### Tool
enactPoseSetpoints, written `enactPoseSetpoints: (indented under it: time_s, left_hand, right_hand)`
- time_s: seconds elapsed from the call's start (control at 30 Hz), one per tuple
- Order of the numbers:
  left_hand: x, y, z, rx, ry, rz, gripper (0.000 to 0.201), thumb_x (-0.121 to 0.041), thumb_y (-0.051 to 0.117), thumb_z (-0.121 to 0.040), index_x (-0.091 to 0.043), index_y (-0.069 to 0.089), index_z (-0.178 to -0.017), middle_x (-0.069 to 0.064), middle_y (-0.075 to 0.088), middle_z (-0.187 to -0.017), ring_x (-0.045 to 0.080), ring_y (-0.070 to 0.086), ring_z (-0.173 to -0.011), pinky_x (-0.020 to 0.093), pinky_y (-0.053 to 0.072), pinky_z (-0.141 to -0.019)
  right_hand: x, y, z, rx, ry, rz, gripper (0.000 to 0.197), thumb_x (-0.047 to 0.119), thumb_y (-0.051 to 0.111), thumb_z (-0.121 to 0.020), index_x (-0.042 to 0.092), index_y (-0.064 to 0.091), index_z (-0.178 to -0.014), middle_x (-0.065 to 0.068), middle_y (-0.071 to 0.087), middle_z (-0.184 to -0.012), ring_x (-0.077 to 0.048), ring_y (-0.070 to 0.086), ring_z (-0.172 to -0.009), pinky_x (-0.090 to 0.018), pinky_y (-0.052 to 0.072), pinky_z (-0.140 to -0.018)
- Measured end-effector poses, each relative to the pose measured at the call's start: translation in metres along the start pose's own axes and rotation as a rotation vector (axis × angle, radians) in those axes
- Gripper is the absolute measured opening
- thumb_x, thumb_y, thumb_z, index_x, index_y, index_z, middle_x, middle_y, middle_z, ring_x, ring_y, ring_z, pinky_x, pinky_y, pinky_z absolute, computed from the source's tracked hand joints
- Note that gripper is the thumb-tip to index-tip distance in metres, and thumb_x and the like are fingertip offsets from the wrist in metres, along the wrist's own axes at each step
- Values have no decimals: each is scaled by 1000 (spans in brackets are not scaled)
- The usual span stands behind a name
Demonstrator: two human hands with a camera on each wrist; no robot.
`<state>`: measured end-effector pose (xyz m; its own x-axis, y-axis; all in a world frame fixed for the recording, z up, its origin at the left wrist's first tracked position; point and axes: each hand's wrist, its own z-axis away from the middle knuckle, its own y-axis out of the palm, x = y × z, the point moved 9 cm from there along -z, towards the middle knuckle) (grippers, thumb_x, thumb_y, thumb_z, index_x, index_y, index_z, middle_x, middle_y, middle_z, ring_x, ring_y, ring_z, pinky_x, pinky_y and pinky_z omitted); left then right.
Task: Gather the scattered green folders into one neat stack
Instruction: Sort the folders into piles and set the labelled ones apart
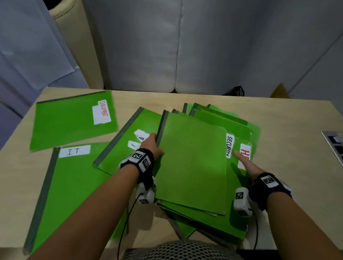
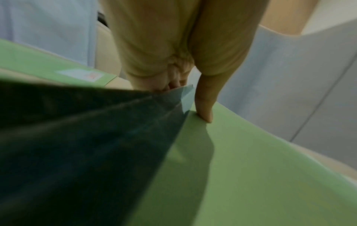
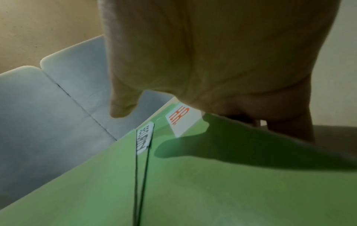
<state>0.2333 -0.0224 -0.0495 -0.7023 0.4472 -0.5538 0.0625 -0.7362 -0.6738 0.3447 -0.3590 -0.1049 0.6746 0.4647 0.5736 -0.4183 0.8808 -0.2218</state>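
While the left hand [image 1: 152, 146] grips the dark spine of the top folder [image 1: 192, 163], thumb on its cover, the right hand [image 1: 245, 165] rests flat with straight fingers at three o'clock on the pile [image 1: 235, 219]. Loose folders lie at nine: IT [image 1: 71, 183], DOCUMENT [image 1: 69, 120].

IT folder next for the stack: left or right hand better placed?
Left, probably. The IT folder lies on the left hand's side, though that hand now grips the top folder at its spine. The right hand rests flat across the pile, beside the HR label.
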Motion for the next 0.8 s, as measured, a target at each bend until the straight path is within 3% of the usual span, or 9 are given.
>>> enactPoseSetpoints:
  time_s: [0.17,0.27,0.37,0.43,0.47,0.53,0.67,0.73,0.8]
  left_hand:
    - [-16,2,-6,-44,30,-68,60,-11,65,-85,-7,36,-137,20,59,-123,36,60,-109,41,53,-89]
    - [-28,29,-1,35,72,-192,63,-20,65,-86,-9,35,-139,17,56,-128,35,58,-113,41,52,-92]
    - [-34,58,4,168,156,-299,73,-49,57,-87,-14,31,-146,15,44,-143,36,48,-127,47,44,-103]
    - [-27,44,-1,136,160,-243,65,-54,47,-91,-12,44,-140,15,43,-145,34,48,-127,47,42,-105]
    - [-18,27,-3,78,123,-179,61,-53,46,-91,-11,50,-135,15,49,-141,33,51,-124,44,43,-104]
    - [20,-13,-13,-75,-43,-122,58,-49,50,-90,-9,54,-131,17,53,-136,33,54,-122,39,44,-102]
    - [87,-53,-11,-179,-273,-246,67,-44,61,-85,-3,45,-136,22,41,-142,38,41,-132,42,40,-106]
    - [100,-52,-6,-187,-328,-159,78,-39,71,-78,0,40,-138,21,44,-141,36,44,-130,42,43,-104]
    - [98,-43,0,-173,-385,-44,65,-31,74,-78,3,49,-128,19,56,-129,32,57,-116,36,49,-95]
  right_hand:
    - [-7,-9,-25,16,-4,-29,126,80,80,-27,41,43,-140,-5,32,-156,-30,36,-139,-55,28,-112]
    - [3,0,-8,-1,-6,106,136,82,76,-23,32,41,-144,-10,30,-156,-35,33,-139,-56,29,-111]
    - [9,3,0,-58,-4,296,131,85,70,-39,18,38,-147,-15,35,-153,-38,39,-136,-52,36,-109]
    - [12,1,1,-120,-40,458,115,84,62,-56,12,42,-144,-16,42,-149,-35,47,-130,-44,39,-108]
    - [13,-1,1,-152,-39,507,102,77,58,-69,9,42,-143,-17,43,-148,-36,48,-128,-43,41,-106]
    - [8,-4,2,-183,-1,517,91,68,56,-80,2,43,-141,-23,47,-142,-38,52,-119,-41,45,-99]
    - [11,-6,4,-214,9,559,89,67,57,-81,-1,45,-138,-25,50,-136,-37,55,-109,-42,48,-96]
    - [13,-7,5,-230,0,573,89,67,57,-81,-1,45,-138,-25,51,-137,-34,54,-101,-39,48,-91]
    - [13,-8,5,-238,1,585,89,68,56,-80,0,46,-137,-24,52,-135,-32,51,-95,-36,46,-84]
